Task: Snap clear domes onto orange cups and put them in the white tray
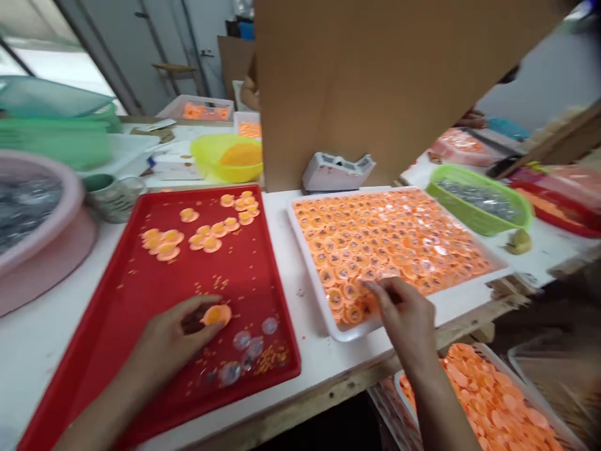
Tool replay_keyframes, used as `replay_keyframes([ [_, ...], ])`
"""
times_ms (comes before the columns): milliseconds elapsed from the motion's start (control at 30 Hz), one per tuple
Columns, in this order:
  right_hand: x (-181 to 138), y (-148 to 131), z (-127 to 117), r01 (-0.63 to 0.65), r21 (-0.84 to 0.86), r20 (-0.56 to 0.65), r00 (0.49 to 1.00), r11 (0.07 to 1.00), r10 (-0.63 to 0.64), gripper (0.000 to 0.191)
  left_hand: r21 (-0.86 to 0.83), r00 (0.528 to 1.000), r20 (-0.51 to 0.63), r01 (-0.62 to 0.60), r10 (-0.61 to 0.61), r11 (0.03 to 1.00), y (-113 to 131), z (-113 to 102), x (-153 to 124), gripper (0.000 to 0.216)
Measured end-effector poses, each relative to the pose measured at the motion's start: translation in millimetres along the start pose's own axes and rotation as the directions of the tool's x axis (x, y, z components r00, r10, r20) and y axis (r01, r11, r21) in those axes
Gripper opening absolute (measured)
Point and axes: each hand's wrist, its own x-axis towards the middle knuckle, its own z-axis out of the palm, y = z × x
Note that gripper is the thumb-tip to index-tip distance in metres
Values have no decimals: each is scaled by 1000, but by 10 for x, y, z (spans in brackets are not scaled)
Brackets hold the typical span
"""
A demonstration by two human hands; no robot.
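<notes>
1. Left hand [162,341] sits at about 7 o'clock, fingers curled half closed and holding a round orange-yellow plastic disc [216,315] at the fingertips, over a shallow red plastic tray [117,300].
2. Right hand [406,322] sits at about 5 o'clock, fingers bunched close together, with its fingertips [373,287] touching the near corner of a packed layer of round orange discs [385,241] in a white rectangular tray [347,335]. The fingers hide whether they have hold of a disc, so I cannot tell.
3. Small clusters of overlapping orange-yellow discs [162,243] lie toward the far end of the red tray. Clear round pieces [241,340] and scattered orange crumbs [271,358] lie near its front right corner, just beside the left hand.
4. Loose, heaped orange discs [488,401] fill a white crate [526,382] at 5 o'clock, below the bench edge and under the right forearm.
5. A lime-green oval basket [469,216] of grey pieces stands at 3 o'clock and a pink round basin [61,181] at 9 o'clock. A yellow plastic bowl [225,156] stands at 11 o'clock, and a white tape dispenser [338,172] at 12 o'clock against a tan cardboard partition [375,81].
6. A co-worker's hand [250,94] shows past the partition's left edge, well apart from both hands.
</notes>
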Motion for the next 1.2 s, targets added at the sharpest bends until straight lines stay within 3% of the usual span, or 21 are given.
replay_keyframes([
  [33,-102,-94,26,53,42,0,999,998,-53,24,-30,1000,12,16,-15,999,46,2,-55,41],
  [100,-324,-339,145,214,201,143,959,956,-245,15,-96,997,43,64,-60,993,94,5,-143,39],
  [200,-632,-753,459,366,432,416,730,824,-542,24,-219,985,67,171,-160,961,87,15,-253,32],
  [233,-708,-870,578,394,434,476,663,810,-578,30,-260,980,73,199,-186,945,70,21,-290,31],
  [300,-805,-1035,796,468,346,568,585,813,-579,33,-335,973,72,231,-220,914,21,31,-362,29],
  [467,-836,-1083,1029,609,197,659,498,768,-564,23,-556,957,160,289,-241,779,-130,20,-514,39],
  [533,-826,-1041,1022,624,202,650,491,755,-580,25,-617,945,217,327,-244,716,-167,12,-558,44],
  [633,-809,-1002,978,520,229,615,577,823,-536,26,-668,937,247,349,-247,657,-175,26,-601,45],
  [700,-797,-997,950,291,340,604,661,894,-445,20,-695,939,244,343,-241,632,-157,51,-619,43],
  [767,-789,-995,929,-58,474,653,693,878,-306,14,-706,942,241,336,-234,624,-130,78,-632,40],
  [833,-788,-989,911,-364,532,733,650,764,-201,22,-702,942,255,336,-220,628,-101,104,-641,37],
  [900,-790,-980,890,-518,546,780,602,658,-173,28,-700,936,286,350,-204,623,-75,129,-646,37],
  [967,-791,-973,859,-573,564,788,588,595,-181,28,-704,929,316,367,-196,608,-50,158,-645,39],
  [1067,-785,-967,798,-597,604,767,615,528,-184,27,-712,922,338,381,-188,589,-14,205,-633,42],
  [1200,-771,-949,731,-565,633,744,632,529,-214,29,-717,921,359,375,-151,587,22,260,-621,39],
])
